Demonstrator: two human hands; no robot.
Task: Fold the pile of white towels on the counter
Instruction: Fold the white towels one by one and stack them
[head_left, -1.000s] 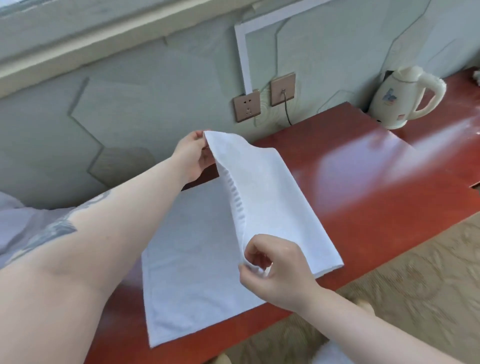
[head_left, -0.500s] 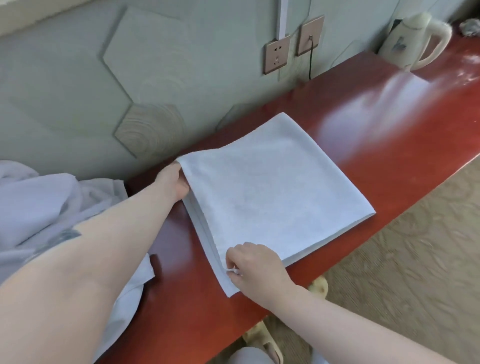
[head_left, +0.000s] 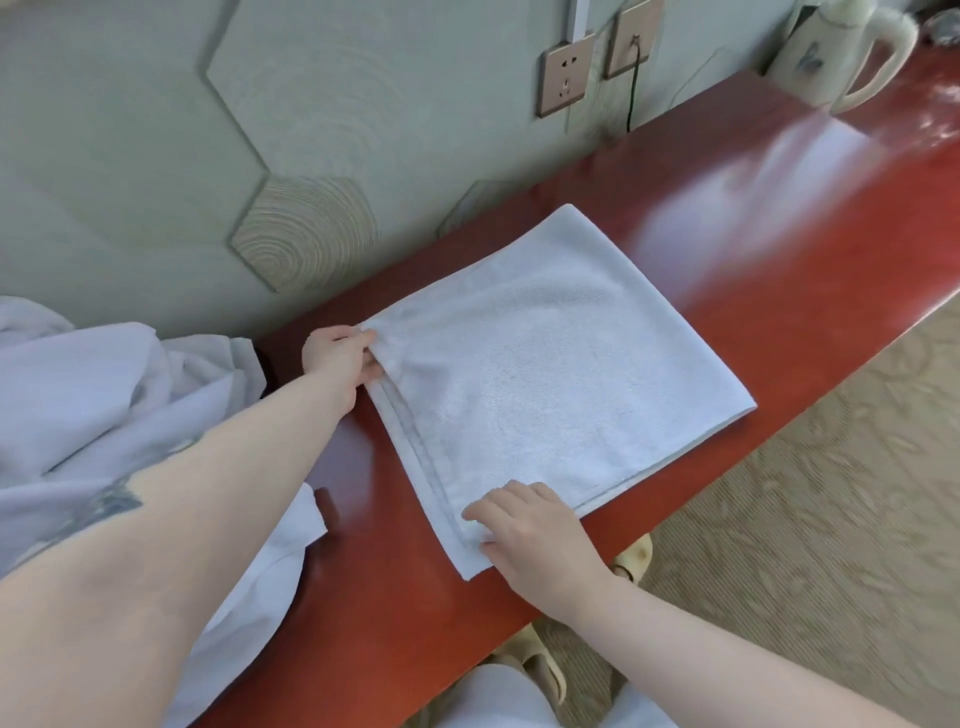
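Note:
A white towel (head_left: 550, 374) lies folded in half and flat on the red counter (head_left: 779, 249), with its layered open edges on the left side. My left hand (head_left: 340, 358) pinches the towel's far left corner. At the near left corner, my right hand (head_left: 530, 530) pinches the towel's edge between thumb and fingers and rests on it. A loose pile of white towels (head_left: 104, 405) is heaped on the counter at the left, partly behind my left forearm.
A cream electric kettle (head_left: 841, 52) stands at the counter's far right, with its black cord plugged into a wall socket (head_left: 631, 44). A second socket (head_left: 566, 75) is beside it. Patterned carpet (head_left: 831, 545) and beige slippers (head_left: 634, 561) lie below the counter's front edge.
Both hands carried the towel's raised half over to the left and laid it down, so the towel is folded flat. Since then the hands have stayed at its left corners.

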